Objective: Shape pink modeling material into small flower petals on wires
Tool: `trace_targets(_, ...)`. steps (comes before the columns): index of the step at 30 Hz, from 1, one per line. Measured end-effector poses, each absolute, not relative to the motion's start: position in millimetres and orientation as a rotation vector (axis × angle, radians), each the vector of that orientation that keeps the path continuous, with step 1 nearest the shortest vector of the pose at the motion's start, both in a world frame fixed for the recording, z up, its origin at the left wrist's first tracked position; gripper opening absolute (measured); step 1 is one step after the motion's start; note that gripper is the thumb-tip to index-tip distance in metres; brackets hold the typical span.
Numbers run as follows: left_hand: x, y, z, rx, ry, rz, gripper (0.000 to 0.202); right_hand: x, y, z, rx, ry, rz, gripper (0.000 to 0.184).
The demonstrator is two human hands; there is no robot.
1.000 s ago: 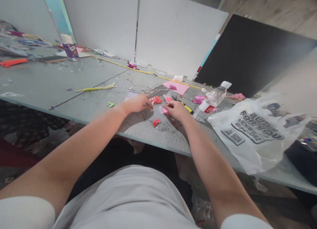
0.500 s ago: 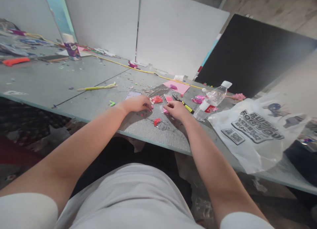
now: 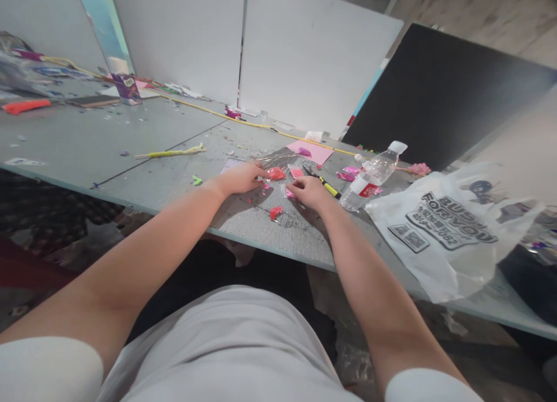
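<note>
My left hand [image 3: 247, 177] has its fingertips closed at the left edge of a small clear packet of orange-red clay-like material [image 3: 277, 173]. Just below those fingers, a small pink piece [image 3: 266, 186] lies on the table. My right hand [image 3: 308, 191] is closed, pinching a small clear packet with pink material [image 3: 289, 194] against the tabletop. Between and beyond the hands is another pink packet [image 3: 296, 173]. Nearer to me, a red crumpled lump [image 3: 275, 213] sits beside a thin wire-like loop [image 3: 286, 220].
Right of my right hand are a yellow-and-black marker [image 3: 331, 188], a clear bottle [image 3: 372, 178] and a white plastic bag [image 3: 448, 234]. A pink sheet [image 3: 315, 153] and thin wires lie behind. Yellow-green twisted stems [image 3: 172, 152] are at left; upright panels [image 3: 313, 54] border the table.
My left hand has moved slightly up, off the small pink piece and onto the edge of the orange-red packet. My right hand has stayed in place.
</note>
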State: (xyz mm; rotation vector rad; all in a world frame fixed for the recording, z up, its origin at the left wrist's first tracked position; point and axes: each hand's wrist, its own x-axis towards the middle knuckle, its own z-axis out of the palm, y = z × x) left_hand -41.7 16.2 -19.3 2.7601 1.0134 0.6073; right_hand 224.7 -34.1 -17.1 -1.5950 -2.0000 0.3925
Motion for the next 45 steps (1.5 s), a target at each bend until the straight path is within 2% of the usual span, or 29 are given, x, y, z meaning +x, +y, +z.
trace_targets(7,-32.3,12.3,-15.8,2.615,1.12,0.722,0.021,223.0,-36.3,-15.6,-1.563,-2.005,0.379,0.024)
trace_targets(12,-27.0,2.6,-10.1,2.359,1.114,0.901,0.037,216.3,-42.9,-13.4,-1.439,-1.984,0.334,0.016)
trace_targets(14,-23.7,1.5,-10.8,2.263,1.031,0.908,0.043,209.3,-45.4,-13.4,-1.342,-1.994,0.321,0.02)
trace_targets(23,-22.2,-2.2,-14.9,1.966,0.874,0.937,0.045,191.7,-47.0,-14.9,-1.137,-1.983,0.227,0.028)
trace_targets(29,-11.4,-15.3,-14.7,1.871,0.855,0.994,0.037,197.8,-50.1,-10.3,-1.092,-2.013,0.116,0.021)
trace_targets(37,2.0,-25.3,-22.6,1.756,0.909,1.094,0.039,205.4,-49.5,-10.6,-0.993,-2.089,0.043,0.017)
trace_targets(45,2.2,-18.3,-25.3,1.764,0.846,1.156,0.021,202.4,-49.2,-15.4,-0.992,-2.066,0.023,0.022)
